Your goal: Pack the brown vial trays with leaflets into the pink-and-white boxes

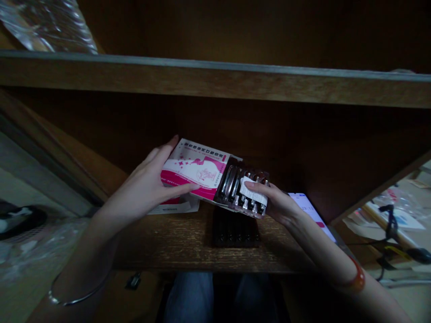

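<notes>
My left hand (148,186) grips a pink and white medicine box (198,169) by its left end, fingers wrapped around it. A clear plastic tray of small dark vials (240,190) sticks halfway out of the box's open right end. My right hand (272,202) holds that tray's outer end, with a white folded strip (254,194) under the forefinger. Both hands hover just above a dark wooden shelf board (188,244).
Another dark tray of vials (234,231) lies on the board below the box. A white paper (178,207) lies under the box, a lit phone (311,213) at the right. An upper shelf edge (215,80) runs overhead. Cluttered floor shows at the right.
</notes>
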`<state>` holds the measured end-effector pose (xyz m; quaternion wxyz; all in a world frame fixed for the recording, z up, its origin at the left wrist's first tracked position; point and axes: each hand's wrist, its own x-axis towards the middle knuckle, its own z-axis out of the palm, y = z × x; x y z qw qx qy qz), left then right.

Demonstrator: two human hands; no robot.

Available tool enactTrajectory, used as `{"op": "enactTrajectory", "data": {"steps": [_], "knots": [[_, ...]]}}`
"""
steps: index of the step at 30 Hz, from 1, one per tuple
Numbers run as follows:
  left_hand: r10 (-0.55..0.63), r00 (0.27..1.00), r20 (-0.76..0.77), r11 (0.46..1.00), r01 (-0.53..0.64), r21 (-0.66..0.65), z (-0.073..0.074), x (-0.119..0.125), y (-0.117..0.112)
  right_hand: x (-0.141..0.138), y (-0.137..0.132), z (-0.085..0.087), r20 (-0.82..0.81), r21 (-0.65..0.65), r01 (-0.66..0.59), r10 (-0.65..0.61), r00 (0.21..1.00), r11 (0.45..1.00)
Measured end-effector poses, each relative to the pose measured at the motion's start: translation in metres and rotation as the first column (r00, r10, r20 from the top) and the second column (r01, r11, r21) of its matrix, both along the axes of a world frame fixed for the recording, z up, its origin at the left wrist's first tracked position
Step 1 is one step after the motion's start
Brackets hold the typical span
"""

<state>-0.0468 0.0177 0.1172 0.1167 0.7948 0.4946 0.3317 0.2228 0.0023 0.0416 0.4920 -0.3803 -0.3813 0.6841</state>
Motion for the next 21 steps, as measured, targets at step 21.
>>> {"op": "enactTrajectory", "data": {"steps": [21], "knots": [[-0.108, 0.969, -0.223, 0.994, 0.113, 0.01, -0.007, -0.011, 0.011, 0.013, -0.001, 0.011, 0.048, 0.055, 0.036, -0.038, 0.998, 0.998]]}}
